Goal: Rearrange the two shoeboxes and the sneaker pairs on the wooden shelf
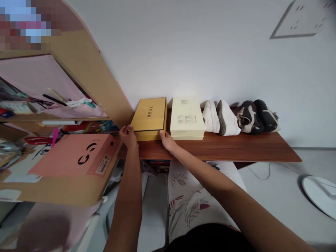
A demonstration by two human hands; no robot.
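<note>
A mustard-yellow box [149, 117] with a black edge line and dark lettering lies on a reddish-brown wooden shelf [223, 148]. My left hand [128, 136] grips its left end, while my right hand [166, 139] holds its front right corner. Directly to the right stands a cream box [187, 119] with printed labels, close to my right hand. Beyond it rest a pair of white sneakers [220, 118] and a pair of dark sneakers with white panels [256, 117].
To the left, a pink box [73, 155] lies on a tan wooden cabinet [86, 59] crowded with stationery and small items. A white wall with a socket plate [299, 19] rises behind the shelf. Patterned fabric [189, 199] hangs below, and a round white base [320, 196] sits on the floor.
</note>
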